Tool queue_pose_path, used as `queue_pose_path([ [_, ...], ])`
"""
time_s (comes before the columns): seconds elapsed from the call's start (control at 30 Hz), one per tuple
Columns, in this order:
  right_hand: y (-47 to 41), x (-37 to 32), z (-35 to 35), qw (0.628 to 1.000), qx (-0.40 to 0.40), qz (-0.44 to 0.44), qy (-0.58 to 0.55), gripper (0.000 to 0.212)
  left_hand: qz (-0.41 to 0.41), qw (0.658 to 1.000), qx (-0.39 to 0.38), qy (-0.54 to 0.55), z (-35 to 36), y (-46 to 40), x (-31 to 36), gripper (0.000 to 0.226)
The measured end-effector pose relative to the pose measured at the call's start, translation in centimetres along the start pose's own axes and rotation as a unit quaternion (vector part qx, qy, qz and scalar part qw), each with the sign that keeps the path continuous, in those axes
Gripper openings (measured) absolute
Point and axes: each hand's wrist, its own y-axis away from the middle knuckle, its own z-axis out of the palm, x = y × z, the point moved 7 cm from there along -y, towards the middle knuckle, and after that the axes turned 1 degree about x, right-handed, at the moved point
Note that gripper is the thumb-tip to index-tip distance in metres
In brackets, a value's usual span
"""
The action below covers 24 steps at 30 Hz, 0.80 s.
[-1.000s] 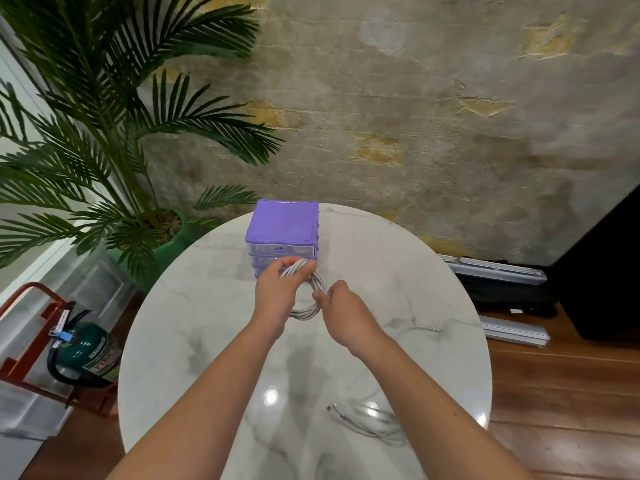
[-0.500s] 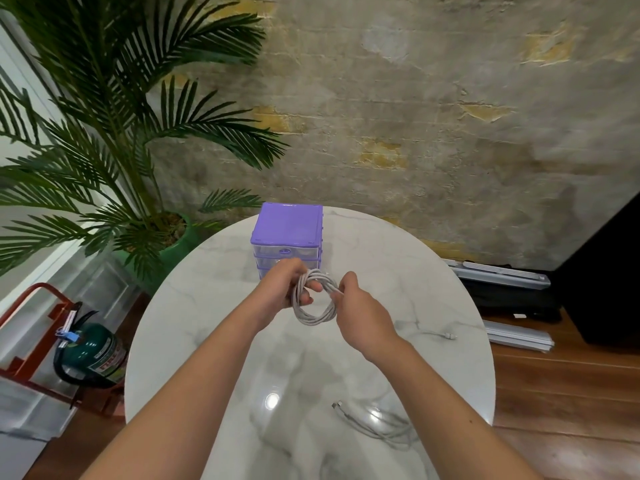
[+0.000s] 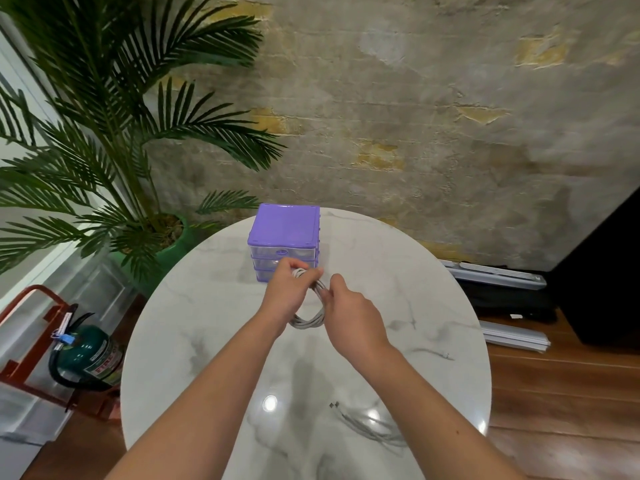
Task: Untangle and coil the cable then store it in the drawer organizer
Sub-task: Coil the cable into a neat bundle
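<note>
Only a label on the green extinguisher point(image 3: 90, 355), far left of the fingers, shows lettering, too blurred to read.

Surroundings of a round marble table point(image 3: 194, 327) against a weathered wall point(image 3: 415, 116).
Left of the table: a palm plant point(image 3: 114, 109) in a green pot point(image 3: 175, 249), and a green fire extinguisher point(image 3: 91, 356) in a red stand point(image 3: 20, 317). Right, on the wooden floor point(image 3: 561, 403): grey metal rails point(image 3: 516, 339) and a black bag point(image 3: 509, 299).
</note>
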Motion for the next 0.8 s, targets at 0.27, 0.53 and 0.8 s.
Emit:
queue_pose_path([
  [0.27, -0.2, 1.1, 0.2, 0.995, -0.007, 0.051, -0.080, 0.026, -0.021, 0.995, -0.015, 0.100, 0.0, -0.7, 0.6, 0.023],
  [0.53, -1.5, 0.9, -0.2, 0.998, -0.007, 0.007, 0.059, 0.029, 0.006, 0.999, -0.012, 0.044, -0.3, -1.1, 1.1, 0.033],
  [0.8, -2.1, 1.3, -0.6, 0.998, -0.024, -0.028, 0.049, 0.026, 0.069, 0.997, -0.027, -0.029, -0.7, -0.8, 1.8, 0.025],
])
